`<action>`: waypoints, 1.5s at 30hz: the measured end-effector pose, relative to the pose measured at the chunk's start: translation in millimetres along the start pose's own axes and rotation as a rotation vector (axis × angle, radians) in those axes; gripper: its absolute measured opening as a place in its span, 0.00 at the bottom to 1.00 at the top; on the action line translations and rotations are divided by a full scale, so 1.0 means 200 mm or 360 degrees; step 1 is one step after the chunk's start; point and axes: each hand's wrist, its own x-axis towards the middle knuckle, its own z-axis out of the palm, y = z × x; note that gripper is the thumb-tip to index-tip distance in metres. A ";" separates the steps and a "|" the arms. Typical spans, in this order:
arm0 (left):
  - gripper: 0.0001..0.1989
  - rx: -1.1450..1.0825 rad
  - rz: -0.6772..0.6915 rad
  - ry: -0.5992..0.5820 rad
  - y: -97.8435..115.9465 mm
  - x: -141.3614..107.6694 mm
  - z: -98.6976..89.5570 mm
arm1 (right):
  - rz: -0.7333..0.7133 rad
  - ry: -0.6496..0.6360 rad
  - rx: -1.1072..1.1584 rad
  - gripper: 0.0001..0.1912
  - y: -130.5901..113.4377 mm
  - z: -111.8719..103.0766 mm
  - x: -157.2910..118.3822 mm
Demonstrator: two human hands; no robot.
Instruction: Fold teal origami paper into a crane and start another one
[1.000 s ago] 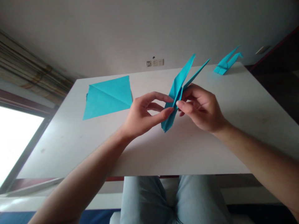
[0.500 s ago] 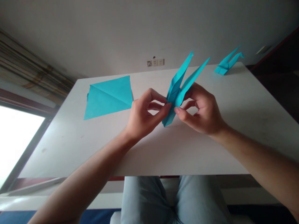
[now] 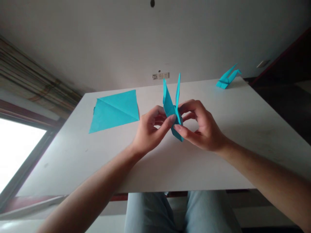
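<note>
Between my two hands, above the white table, is a blue folded origami crane [image 3: 169, 103] with two narrow points standing upward. My left hand [image 3: 153, 129] pinches its left side, thumb on the near face and fingers behind. My right hand [image 3: 200, 127] grips the right side in the same way, its thumb low on the paper close to the left thumb. Parts of the fold are covered by the fingers. A second origami crane [image 3: 225, 81], with a bent tip like a head, stands at the table's far right corner.
Blue creased paper sheets [image 3: 116, 110] lie at the back left of the white table [image 3: 109, 165]. Behind the table is a wall with sockets [image 3: 160, 76]. A window [image 3: 17, 149] and a curtain [image 3: 31, 77] are on the left.
The held crane has turned, so its points now lean upright or leftward instead of to the upper right. Both hands stay on it. The camera view has tilted slightly upward.
</note>
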 end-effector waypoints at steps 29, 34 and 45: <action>0.15 0.0635 0.0335 -0.0699 0.15 0.14 -0.20 | 0.0395 -0.0241 0.0243 0.15 0.02 -0.28 0.17; 0.15 0.0796 0.0328 -0.0712 0.19 0.13 -0.19 | 0.0211 -0.0442 0.0051 0.12 -0.01 -0.31 0.19; 0.13 0.0890 0.0442 -0.0810 0.18 0.11 -0.18 | 0.0371 -0.0479 -0.0193 0.19 -0.04 -0.35 0.18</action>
